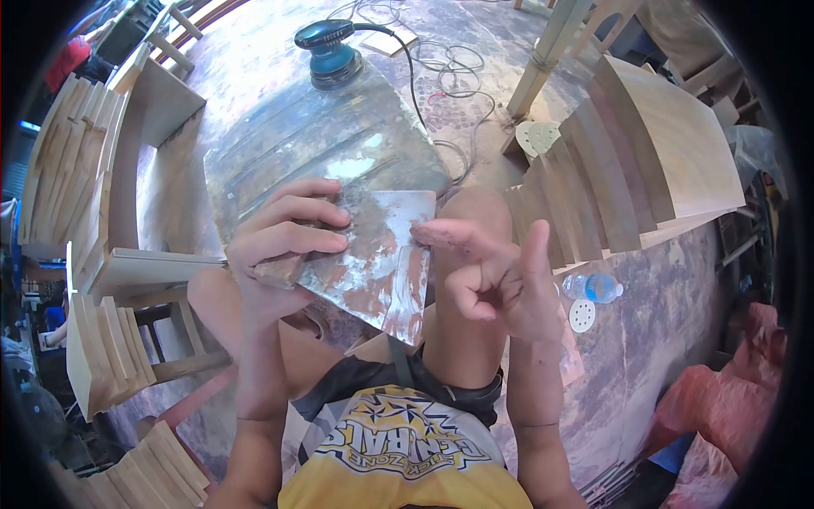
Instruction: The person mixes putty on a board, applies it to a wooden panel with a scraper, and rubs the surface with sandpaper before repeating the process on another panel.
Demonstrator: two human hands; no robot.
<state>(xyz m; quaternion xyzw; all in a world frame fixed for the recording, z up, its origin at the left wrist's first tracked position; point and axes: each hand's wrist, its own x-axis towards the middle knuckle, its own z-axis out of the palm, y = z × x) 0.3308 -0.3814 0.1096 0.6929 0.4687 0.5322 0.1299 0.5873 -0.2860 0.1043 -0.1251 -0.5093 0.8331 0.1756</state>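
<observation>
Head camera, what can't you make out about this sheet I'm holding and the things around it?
Worn sheet, head view: left edge hidden under the left hand; underside faces away.
Right hand: touches the sheet's edge; a pinch cannot be told.
Sander cord: far end lost among coils near the top edge.
Water bottle: label too small.

The sheet (373,254) lies over my knees, with my left hand (280,246) clasping its left edge and my right hand (496,276) touching its right. Ahead, the sander (332,53) sits on the panel's (314,144) far end. A bottle (593,287) lies on the floor to my right.
</observation>
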